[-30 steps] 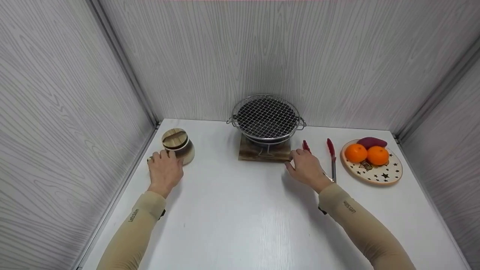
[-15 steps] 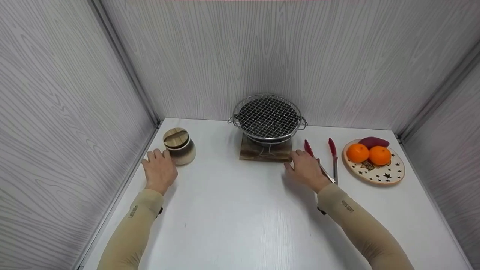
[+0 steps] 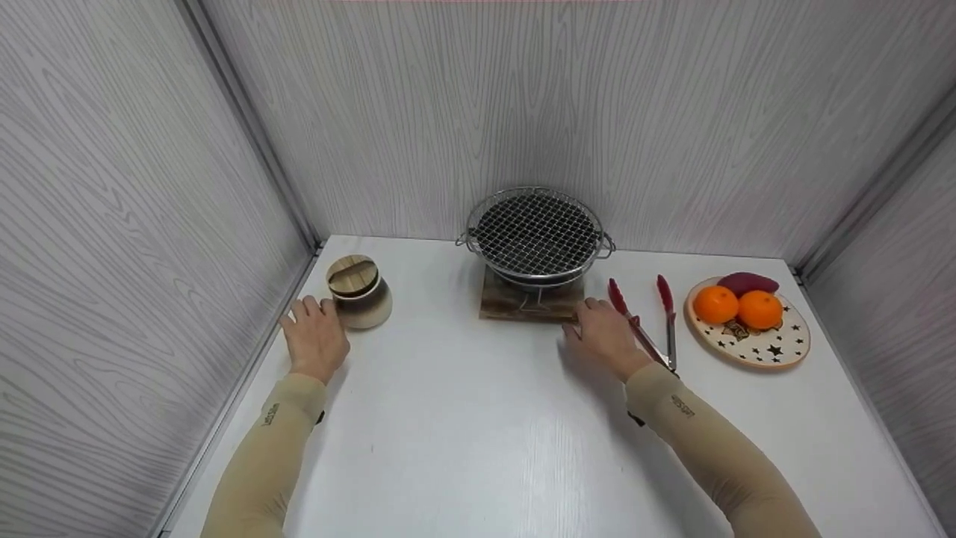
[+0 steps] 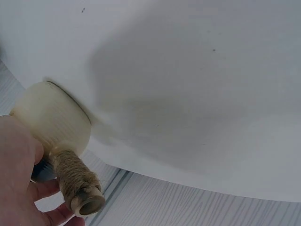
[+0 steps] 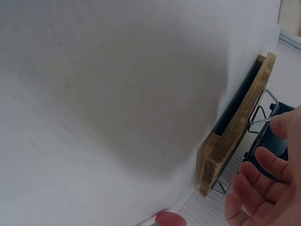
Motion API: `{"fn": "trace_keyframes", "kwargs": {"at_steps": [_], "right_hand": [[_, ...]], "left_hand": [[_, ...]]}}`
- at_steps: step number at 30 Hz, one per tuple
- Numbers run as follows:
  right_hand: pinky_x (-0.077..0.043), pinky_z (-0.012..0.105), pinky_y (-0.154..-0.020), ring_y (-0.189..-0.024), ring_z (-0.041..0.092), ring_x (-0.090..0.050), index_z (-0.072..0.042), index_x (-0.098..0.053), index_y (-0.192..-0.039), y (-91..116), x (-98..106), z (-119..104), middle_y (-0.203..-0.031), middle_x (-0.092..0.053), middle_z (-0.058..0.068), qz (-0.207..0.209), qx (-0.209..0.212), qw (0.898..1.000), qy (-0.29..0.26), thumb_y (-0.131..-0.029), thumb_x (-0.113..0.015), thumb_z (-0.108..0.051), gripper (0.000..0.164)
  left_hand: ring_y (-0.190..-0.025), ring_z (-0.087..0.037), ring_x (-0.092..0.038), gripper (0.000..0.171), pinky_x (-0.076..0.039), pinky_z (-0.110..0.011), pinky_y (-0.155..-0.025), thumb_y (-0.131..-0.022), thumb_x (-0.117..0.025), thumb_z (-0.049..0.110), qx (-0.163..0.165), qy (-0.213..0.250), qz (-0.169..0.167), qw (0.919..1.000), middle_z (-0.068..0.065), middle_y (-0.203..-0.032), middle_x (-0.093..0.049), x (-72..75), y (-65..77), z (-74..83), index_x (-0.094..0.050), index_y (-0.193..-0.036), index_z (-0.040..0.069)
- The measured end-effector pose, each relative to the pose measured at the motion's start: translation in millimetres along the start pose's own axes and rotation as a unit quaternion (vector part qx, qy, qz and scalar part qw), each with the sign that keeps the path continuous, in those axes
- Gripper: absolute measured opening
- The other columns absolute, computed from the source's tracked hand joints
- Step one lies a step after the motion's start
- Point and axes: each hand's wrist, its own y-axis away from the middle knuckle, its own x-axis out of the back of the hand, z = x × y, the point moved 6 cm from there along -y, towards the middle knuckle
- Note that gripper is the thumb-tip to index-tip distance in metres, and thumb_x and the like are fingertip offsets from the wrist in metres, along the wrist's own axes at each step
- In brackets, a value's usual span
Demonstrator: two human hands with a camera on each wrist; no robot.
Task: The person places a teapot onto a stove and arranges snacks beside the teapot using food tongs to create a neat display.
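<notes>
My left hand [image 3: 315, 340] is at the left side of a side-handled teapot [image 3: 366, 308] with a wooden lid [image 3: 352, 275]. In the left wrist view, its fingers [image 4: 46, 189] reach behind the twine-wrapped handle [image 4: 73, 176], while the thumb lies by the pot's body, not curled round the handle. My right hand [image 3: 602, 336] is at the front right corner of the wooden base [image 3: 519, 305] under a round tabletop grill [image 3: 536, 232]. Seen from the right wrist, its fingers are loosely bent with nothing between them, and the thumb overlaps a wire leg [image 5: 258, 121].
Red-tipped tongs [image 3: 671, 336] lie spread just right of my right hand. Beyond them, a star-patterned plate [image 3: 762, 355] bears two oranges [image 3: 715, 305] and a purple sweet potato [image 3: 749, 282]. Grey wood-grain panels [image 3: 538, 112] close off the white table's back and sides.
My left hand has slid left off the front of the teapot to its handle side. The right hand stays by the grill base, its forearm shifted slightly left. The camera view has drifted a little.
</notes>
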Motion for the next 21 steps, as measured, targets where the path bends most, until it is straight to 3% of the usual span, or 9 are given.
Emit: {"fn": "trace_keyframes", "kwargs": {"at_steps": [11, 17, 21], "right_hand": [[-0.059, 0.059, -0.096, -0.113, 0.043, -0.066, 0.003, -0.071, -0.124, -12.0, -12.2, -9.5, -0.119, -0.075, 0.023, 0.023, 0.034, 0.998, 0.055, -0.107, -0.067, -0.042, 0.047], [-0.056, 0.06, -0.108, -0.125, 0.044, -0.064, 0.001, -0.068, -0.136, -19.2, -20.7, -9.9, -0.13, -0.071, 0.024, -0.009, 0.02, 0.999, 0.025, -0.11, -0.063, -0.044, 0.052], [-0.057, 0.061, -0.109, -0.125, 0.045, -0.065, 0.001, -0.067, -0.137, -23.4, -26.9, -8.9, -0.131, -0.07, 0.025, -0.013, 0.023, 1.0, 0.011, -0.11, -0.064, -0.042, 0.05]], "left_hand": [[-0.13, -0.058, -0.056, 0.05, -0.051, -0.074, -0.107, -0.114, -0.053, 0.024, 0.001, -0.028, -0.026, 0.9993, -0.04, -0.127, -0.061, -14.3, -1.8, -7.5, -0.055, -0.144, -0.017], [-0.132, -0.057, -0.057, 0.047, -0.048, -0.073, -0.112, -0.114, -0.052, 0.022, -0.003, -0.033, -0.036, 0.9988, -0.039, -0.129, -0.062, -18.6, -5.9, -5.8, -0.055, -0.14, -0.017], [-0.13, -0.056, -0.058, 0.044, -0.048, -0.072, -0.113, -0.112, -0.051, 0.018, -0.01, -0.04, -0.041, 0.9983, -0.039, -0.127, -0.062, -21.3, -8.5, -3.8, -0.056, -0.137, -0.017]]}}
